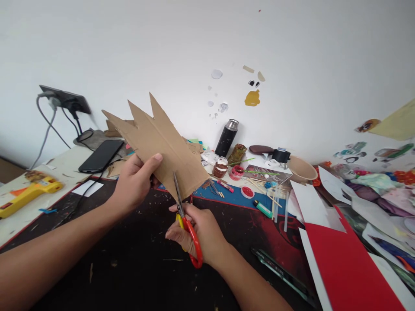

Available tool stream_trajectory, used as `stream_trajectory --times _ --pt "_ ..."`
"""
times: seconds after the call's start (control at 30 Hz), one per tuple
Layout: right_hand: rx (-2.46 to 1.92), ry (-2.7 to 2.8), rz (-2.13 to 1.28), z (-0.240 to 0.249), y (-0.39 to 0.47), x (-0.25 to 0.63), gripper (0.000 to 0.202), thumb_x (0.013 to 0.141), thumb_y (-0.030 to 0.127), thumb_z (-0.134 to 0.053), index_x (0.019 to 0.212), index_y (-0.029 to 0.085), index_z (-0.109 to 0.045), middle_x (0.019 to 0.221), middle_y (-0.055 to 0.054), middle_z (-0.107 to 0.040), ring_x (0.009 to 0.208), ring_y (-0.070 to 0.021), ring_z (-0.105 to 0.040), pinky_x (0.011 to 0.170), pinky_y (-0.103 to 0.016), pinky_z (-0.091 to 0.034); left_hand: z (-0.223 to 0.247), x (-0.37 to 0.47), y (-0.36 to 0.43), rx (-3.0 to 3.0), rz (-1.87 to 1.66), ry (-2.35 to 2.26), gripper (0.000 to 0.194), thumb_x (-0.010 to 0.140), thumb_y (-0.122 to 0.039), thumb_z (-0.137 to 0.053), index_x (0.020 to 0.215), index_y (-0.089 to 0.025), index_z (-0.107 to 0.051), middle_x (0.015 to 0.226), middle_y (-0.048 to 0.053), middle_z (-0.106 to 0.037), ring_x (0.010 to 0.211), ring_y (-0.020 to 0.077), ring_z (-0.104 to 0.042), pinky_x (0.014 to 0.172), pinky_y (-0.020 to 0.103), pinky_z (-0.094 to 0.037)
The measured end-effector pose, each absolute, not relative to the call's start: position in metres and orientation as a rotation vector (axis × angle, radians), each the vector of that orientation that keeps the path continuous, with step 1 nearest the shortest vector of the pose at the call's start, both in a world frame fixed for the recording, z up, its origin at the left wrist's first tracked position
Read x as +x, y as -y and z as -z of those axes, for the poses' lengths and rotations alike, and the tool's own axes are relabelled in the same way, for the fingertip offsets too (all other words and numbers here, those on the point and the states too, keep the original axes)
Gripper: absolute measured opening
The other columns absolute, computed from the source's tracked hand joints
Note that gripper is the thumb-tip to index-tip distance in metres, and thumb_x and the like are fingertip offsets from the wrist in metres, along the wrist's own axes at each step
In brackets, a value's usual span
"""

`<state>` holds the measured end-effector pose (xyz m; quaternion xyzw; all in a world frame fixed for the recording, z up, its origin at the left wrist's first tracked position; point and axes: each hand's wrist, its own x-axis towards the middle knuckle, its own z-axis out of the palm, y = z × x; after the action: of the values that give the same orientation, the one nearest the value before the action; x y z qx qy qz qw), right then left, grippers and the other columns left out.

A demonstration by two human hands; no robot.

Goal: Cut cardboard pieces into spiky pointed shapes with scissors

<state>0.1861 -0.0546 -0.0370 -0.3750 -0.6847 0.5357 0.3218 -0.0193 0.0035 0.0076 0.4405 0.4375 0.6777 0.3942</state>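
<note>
My left hand (138,175) pinches the left edge of a brown cardboard piece (168,149), thumb on its near face. Three pointed spikes stick up along the cardboard's upper left end. In my right hand (202,229) is a pair of scissors (194,242) with red and yellow handles, my fingers around the grips. One scissor blade lies over the cardboard near its lower edge; the other blade is mostly hidden behind it. Both hands hold these things above the dark desk mat (139,259).
A yellow glue gun (32,194) and a black phone (101,156) lie at the left. Behind the cardboard stand a black flask (227,138) and paint jars (220,167). A utility knife (282,274) and red paper (350,268) lie at the right.
</note>
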Motion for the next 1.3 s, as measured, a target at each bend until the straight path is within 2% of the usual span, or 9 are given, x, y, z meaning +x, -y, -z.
stream_trajectory --times 0.2,0.37,0.43,0.53,0.63,0.97,1.1,1.3 --pt "-1.007 1.733 -1.563 0.031 0.054 0.187 0.088 0.072 0.078 -0.097 0.133 0.019 -0.073 0.085 -0.006 -0.084 0.075 -0.0272 -0.084 0.071 -0.033 -0.065 -0.007 -0.021 -0.003 1.127 -1.707 -1.147 0.042 0.085 -0.053 -0.088 0.075 -0.024 -0.059 0.047 -0.008 -0.052 0.036 0.0105 -0.047 0.035 0.022 -0.039" --pt "-1.018 1.781 -1.58 0.025 0.053 0.189 0.097 0.07 0.075 -0.1 0.145 0.022 -0.07 0.102 -0.009 -0.085 0.097 -0.0314 -0.086 0.086 -0.039 -0.067 -0.008 -0.018 -0.004 1.063 -1.709 -1.122 0.044 0.08 -0.053 -0.091 0.073 -0.024 -0.059 0.045 -0.008 -0.05 0.036 0.0097 -0.045 0.035 0.022 -0.037" --pt "-1.022 1.81 -1.526 0.026 0.054 0.19 0.092 0.074 0.077 -0.096 0.143 0.021 -0.072 0.101 -0.009 -0.085 0.093 -0.0298 -0.086 0.085 -0.038 -0.066 -0.008 -0.017 -0.004 1.062 -1.707 -1.104 0.043 0.081 -0.051 -0.09 0.073 -0.024 -0.058 0.045 -0.008 -0.051 0.036 0.0097 -0.045 0.035 0.021 -0.037" --pt "-1.059 1.869 -1.382 0.028 0.054 0.19 0.08 0.086 0.081 -0.086 0.134 0.017 -0.077 0.089 -0.006 -0.081 0.075 -0.0244 -0.081 0.073 -0.033 -0.062 -0.007 -0.017 -0.004 1.096 -1.704 -1.105 0.041 0.085 -0.049 -0.088 0.072 -0.024 -0.058 0.045 -0.007 -0.051 0.036 0.0099 -0.046 0.035 0.022 -0.038" --pt "-1.113 1.908 -1.281 0.03 0.055 0.19 0.076 0.091 0.082 -0.079 0.129 0.015 -0.08 0.079 -0.004 -0.076 0.064 -0.0211 -0.075 0.064 -0.03 -0.057 -0.005 -0.018 -0.004 1.125 -1.7 -1.116 0.04 0.087 -0.048 -0.086 0.072 -0.024 -0.059 0.045 -0.007 -0.052 0.036 0.0101 -0.046 0.035 0.022 -0.038" --pt "-1.167 1.947 -1.277 0.024 0.058 0.19 0.067 0.098 0.075 -0.076 0.129 0.015 -0.079 0.07 -0.001 -0.069 0.061 -0.0204 -0.072 0.061 -0.028 -0.055 -0.01 -0.021 -0.001 1.151 -1.617 -1.194 0.04 0.089 -0.05 -0.085 0.073 -0.024 -0.059 0.047 -0.007 -0.054 0.036 0.0107 -0.049 0.036 0.022 -0.041" --pt "-1.196 1.927 -1.276 0.025 0.059 0.189 0.056 0.101 0.066 -0.075 0.127 0.017 -0.079 0.074 -0.002 -0.072 0.061 -0.0192 -0.071 0.061 -0.027 -0.054 -0.013 -0.021 -0.001 1.195 -1.596 -1.194 0.042 0.086 -0.052 -0.087 0.07 -0.024 -0.06 0.046 -0.006 -0.054 0.036 0.0102 -0.048 0.035 0.021 -0.038" --pt "-1.2 1.906 -1.282 0.023 0.06 0.187 0.037 0.103 0.055 -0.076 0.115 0.02 -0.076 0.069 0.002 -0.067 0.055 -0.0161 -0.066 0.058 -0.025 -0.051 -0.012 -0.021 -0.001 1.228 -1.608 -1.181 0.043 0.088 -0.054 -0.086 0.071 -0.024 -0.061 0.046 -0.006 -0.054 0.036 0.0107 -0.05 0.035 0.021 -0.041"
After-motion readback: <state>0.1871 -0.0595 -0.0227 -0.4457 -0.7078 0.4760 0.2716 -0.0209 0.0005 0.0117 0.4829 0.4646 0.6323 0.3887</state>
